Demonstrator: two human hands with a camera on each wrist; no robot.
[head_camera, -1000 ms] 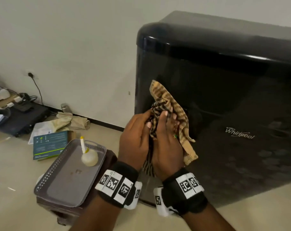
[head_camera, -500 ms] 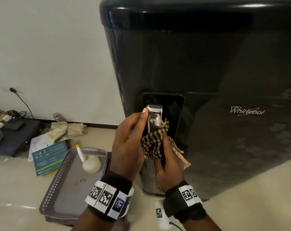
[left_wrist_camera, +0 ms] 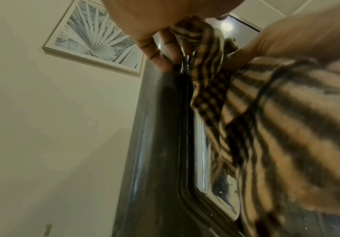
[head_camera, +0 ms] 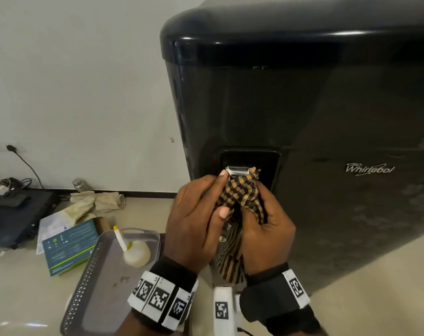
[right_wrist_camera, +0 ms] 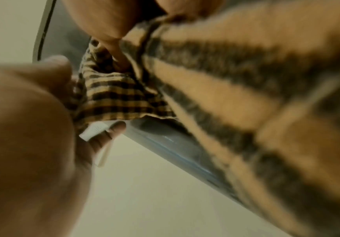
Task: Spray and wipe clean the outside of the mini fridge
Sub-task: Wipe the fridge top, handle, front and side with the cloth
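Note:
The black mini fridge (head_camera: 315, 112) stands against the wall, with a chrome handle (head_camera: 237, 170) set in a recess low on its door. Both hands meet at that handle. My left hand (head_camera: 218, 192) has its index fingertip on the handle's top and its thumb pressing the brown checked cloth (head_camera: 240, 195). My right hand (head_camera: 262, 209) grips the bunched cloth against the handle, and the cloth's tail hangs down between my wrists. The left wrist view shows my left fingers (left_wrist_camera: 161, 52) along the fridge's edge (left_wrist_camera: 157, 144) beside the cloth (left_wrist_camera: 266, 128). A pale spray bottle (head_camera: 134, 251) lies untouched on a grey tray (head_camera: 104, 287).
The tray sits on a low stand just left of my left wrist. On the floor further left are a teal box (head_camera: 68, 246), rags (head_camera: 94, 204), a dark case and cables (head_camera: 14, 204) by the wall. A framed picture (left_wrist_camera: 96, 36) hangs above.
A second ago both hands held the cloth flat on the door panel. They have since dropped to the chrome handle, and the cloth now bunches over the handle's top.

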